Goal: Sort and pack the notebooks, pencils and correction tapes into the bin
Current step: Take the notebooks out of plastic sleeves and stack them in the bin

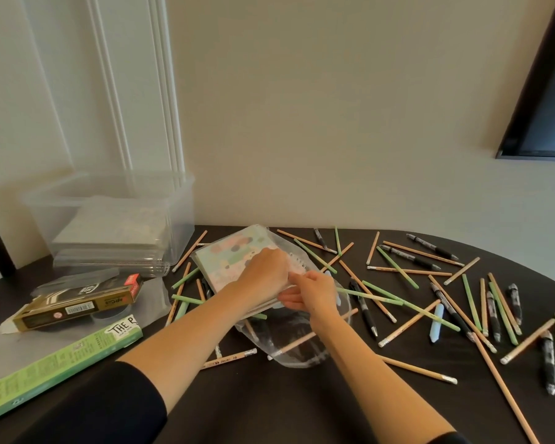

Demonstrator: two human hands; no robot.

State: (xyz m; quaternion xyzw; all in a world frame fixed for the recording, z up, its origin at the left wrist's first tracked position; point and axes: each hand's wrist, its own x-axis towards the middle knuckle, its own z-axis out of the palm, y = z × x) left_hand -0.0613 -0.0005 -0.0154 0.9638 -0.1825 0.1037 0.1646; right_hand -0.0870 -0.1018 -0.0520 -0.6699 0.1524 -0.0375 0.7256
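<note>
Starting at the bench's (269, 408) left edge: a green carton (61, 363) lies along the near-left corner, a gold-and-black box (77, 307) sits just behind it, and the clear bin (188, 190) stands at the far-left corner. Flat pale items are stacked inside it, too hazy through the wall to name.

Toward the middle of the far edge sits a stack of notebooks (225, 256), half out of a clear wrapper (297, 349). The wrapper's loose end trails toward the near edge over a few pencils (229, 359). The left grip (263, 267) lies on the top cover, fingers curled down at the spiral side, grasping the stack. The right grip (313, 293), touching it, clasps the stack's near-right edge, thumb on top and fingers beneath. My read is that the notebooks are coming out of the wrapper before going to the bin.

Rightward, wood and green pencils are strewn across to the right edge, crossed with black pens (414, 258). A small pale-blue piece (437, 322) lies among them, possibly a correction tape, though I cannot tell.

The slick wrapper may cling, so a pull could fan the stack apart or drag it over the pencils beneath, rolling some off the near edge. The spiral wire could also snag the film. Pens are not on the list and could get swept in with the pencils
</note>
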